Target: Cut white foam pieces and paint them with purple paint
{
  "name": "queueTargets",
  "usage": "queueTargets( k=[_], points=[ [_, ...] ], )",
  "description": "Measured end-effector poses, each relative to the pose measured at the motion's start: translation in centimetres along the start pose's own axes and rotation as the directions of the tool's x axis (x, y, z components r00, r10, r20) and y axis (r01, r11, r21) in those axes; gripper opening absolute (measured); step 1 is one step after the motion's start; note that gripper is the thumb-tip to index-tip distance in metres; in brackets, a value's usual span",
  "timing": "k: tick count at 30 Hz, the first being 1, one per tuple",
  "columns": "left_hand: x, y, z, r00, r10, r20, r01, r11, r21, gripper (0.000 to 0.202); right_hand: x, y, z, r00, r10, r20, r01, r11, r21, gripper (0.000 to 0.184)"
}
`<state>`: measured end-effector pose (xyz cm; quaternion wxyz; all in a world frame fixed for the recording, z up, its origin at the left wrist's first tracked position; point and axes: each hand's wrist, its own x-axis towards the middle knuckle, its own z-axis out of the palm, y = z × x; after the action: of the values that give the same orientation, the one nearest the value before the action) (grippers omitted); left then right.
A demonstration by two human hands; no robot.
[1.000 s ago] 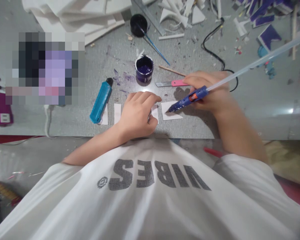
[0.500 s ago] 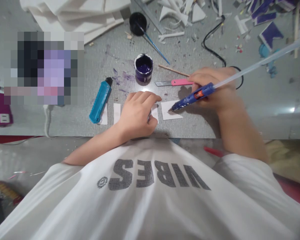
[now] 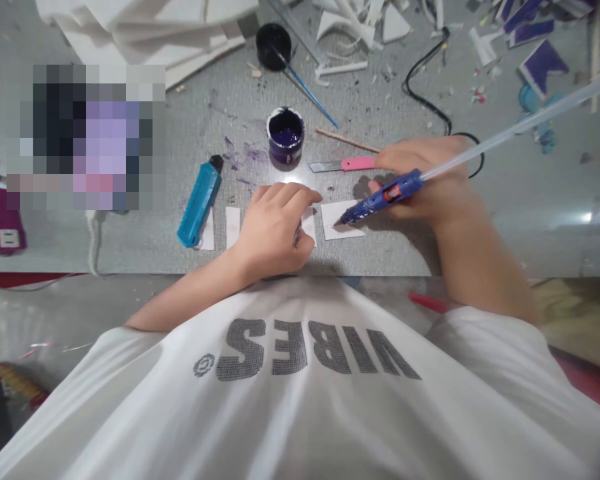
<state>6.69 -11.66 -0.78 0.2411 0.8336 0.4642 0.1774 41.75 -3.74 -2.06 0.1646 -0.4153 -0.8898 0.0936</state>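
Note:
A blue glue gun [image 3: 380, 199] is gripped in my right hand [image 3: 415, 170], and a long clear glue stick [image 3: 520, 127] sticks out of its back end. Its nozzle is at a white foam-like piece [image 3: 347, 227]; whether it touches cannot be made out. My left hand [image 3: 275, 227] rests palm down with its fingers loosely stretched and the thumb apart. It covers part of a row of white pieces, one of which, a white strip [image 3: 233, 223], shows beside the wrist. Just beyond my right fingers lies a pink-handled craft knife [image 3: 357, 164].
A pot of purple paint [image 3: 286, 137] stands ahead of my left hand. A blue box cutter [image 3: 200, 200] lies to the left. Farther back are a blue brush [image 3: 310, 97] across a black lid [image 3: 273, 47], a black cable [image 3: 420, 90] and white scraps [image 3: 347, 27].
The glue gun has shifted slightly left, its nozzle moving over the white piece toward that piece's left side. My left hand stays in place.

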Motion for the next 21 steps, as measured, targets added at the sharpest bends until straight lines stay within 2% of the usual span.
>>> queueTargets(
  k=[3,5,9,13,21],
  points=[
    [-0.01,-0.03,0.03,1.000,0.005,-0.003,-0.005,1.000,0.004,0.062,0.19,0.15,0.01,0.994,-0.105,-0.019,0.103,0.992,-0.076,0.036],
    [-0.02,-0.05,0.06,1.000,0.012,-0.007,-0.012,1.000,0.007,0.061,0.25,0.35,0.05,0.991,-0.132,-0.012,0.130,0.986,-0.106,0.040],
    [-0.07,-0.08,0.09,1.000,0.017,-0.010,-0.017,1.000,0.010,0.061,0.14,0.50,0.01,0.995,-0.098,-0.001,0.097,0.990,-0.105,0.042],
    [-0.08,-0.12,0.12,1.000,0.015,-0.006,-0.015,1.000,0.009,0.062,0.01,0.40,-0.24,0.998,-0.011,0.064,0.016,0.997,-0.072,0.044],
    [-0.10,-0.08,0.17,1.000,0.027,-0.016,-0.026,0.999,0.019,0.062,-0.20,0.44,-0.44,0.998,0.008,0.065,-0.006,1.000,-0.029,0.050]
  ],
)
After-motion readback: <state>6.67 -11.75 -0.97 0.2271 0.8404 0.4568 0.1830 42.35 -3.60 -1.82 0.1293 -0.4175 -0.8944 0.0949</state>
